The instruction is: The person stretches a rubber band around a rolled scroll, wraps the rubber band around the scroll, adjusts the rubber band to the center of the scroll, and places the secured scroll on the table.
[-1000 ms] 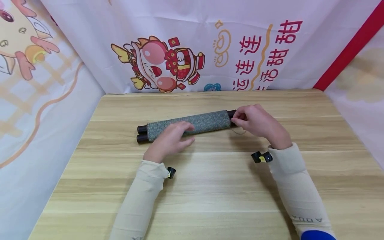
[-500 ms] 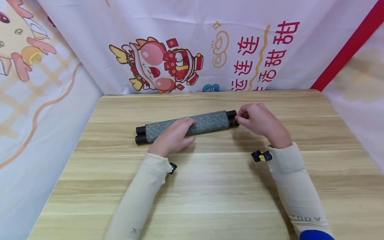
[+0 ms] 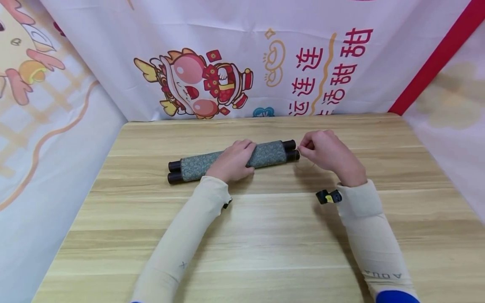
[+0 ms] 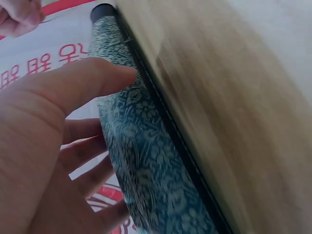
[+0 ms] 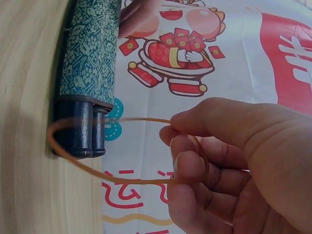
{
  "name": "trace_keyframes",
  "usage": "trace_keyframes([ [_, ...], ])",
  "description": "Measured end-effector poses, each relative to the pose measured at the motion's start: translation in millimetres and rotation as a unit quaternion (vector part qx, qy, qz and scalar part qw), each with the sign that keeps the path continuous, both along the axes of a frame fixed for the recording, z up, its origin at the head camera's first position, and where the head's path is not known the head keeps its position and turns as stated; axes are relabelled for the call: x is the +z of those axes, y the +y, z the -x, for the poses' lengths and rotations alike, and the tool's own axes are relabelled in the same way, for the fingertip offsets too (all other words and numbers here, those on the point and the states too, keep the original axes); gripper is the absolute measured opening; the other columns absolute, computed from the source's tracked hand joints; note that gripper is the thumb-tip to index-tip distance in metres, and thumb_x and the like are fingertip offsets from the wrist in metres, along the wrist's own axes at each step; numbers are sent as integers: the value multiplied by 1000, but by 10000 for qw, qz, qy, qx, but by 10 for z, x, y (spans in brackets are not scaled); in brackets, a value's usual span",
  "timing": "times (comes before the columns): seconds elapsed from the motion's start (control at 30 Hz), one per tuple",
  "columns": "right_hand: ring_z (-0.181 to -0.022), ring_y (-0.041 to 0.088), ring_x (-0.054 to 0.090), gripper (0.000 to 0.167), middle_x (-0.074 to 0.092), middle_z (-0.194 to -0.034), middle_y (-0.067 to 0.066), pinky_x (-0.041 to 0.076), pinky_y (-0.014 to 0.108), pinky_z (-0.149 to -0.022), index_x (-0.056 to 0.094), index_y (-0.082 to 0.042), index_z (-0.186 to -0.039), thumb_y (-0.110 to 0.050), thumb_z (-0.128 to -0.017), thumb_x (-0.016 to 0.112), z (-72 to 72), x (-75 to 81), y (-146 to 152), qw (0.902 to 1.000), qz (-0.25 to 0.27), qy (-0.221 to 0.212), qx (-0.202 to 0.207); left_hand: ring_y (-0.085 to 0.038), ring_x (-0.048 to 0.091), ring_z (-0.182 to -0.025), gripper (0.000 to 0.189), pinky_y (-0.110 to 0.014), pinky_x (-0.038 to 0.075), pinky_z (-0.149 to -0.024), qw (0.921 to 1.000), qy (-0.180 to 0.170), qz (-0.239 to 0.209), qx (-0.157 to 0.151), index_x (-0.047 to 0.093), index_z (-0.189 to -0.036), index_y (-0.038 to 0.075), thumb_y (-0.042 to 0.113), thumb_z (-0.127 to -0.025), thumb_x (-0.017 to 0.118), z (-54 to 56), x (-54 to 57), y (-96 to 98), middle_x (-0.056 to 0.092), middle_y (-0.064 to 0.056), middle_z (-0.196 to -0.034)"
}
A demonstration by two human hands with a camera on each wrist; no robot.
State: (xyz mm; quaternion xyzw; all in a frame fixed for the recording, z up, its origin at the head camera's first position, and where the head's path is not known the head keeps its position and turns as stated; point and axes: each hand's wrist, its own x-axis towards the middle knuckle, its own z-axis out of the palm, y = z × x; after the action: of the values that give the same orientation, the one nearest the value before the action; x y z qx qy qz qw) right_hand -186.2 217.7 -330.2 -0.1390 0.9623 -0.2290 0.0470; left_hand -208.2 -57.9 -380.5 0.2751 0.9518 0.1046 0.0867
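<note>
A rolled hanging scroll in blue-green floral cloth lies slightly slanted on the table, its dark roller knobs sticking out in pairs at both ends. My left hand grips the scroll around its middle, thumb on the near side and fingers on the far side; the left wrist view shows the thumb over the patterned cloth. My right hand is just off the right end. Between thumb and fingers it pinches a tan rubber band, whose loop hangs out in front of the knobs in the right wrist view.
The wooden table spreads toward me and to both sides. A white printed cloth hangs behind it, with more cloth at the left and right. Small black cameras sit on the wrists.
My left hand has moved right and forward along the scroll and has gone from hovering over it to gripping it. The scroll has shifted slightly left in view, away from my right hand.
</note>
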Motion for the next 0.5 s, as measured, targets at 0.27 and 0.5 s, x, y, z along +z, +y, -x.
trace_keyframes([
  [0.27, -79, 22, 63, 17, 74, -93, 12, 53, 36, -71, 77, -3, -102, -16, -103, 66, 19, 17, -9, 10000, 1, -42, -77, -33, 51, -141, 82, -60, 48, -112, 9993, -60, 223, 292, 48, -156, 9, 40, -90, 84, 154, -8, 222, 51, -12, -155],
  [0.5, -79, 22, 62, 17, 74, -92, 10, 52, 36, -71, 77, -4, -102, -17, -103, 65, 9, 1, -5, 9999, 3, -105, -65, -35, 56, -133, 83, -67, 49, -106, 9972, -172, 389, 618, 56, -149, 11, 42, -80, 90, 237, -13, 379, 58, -12, -146],
])
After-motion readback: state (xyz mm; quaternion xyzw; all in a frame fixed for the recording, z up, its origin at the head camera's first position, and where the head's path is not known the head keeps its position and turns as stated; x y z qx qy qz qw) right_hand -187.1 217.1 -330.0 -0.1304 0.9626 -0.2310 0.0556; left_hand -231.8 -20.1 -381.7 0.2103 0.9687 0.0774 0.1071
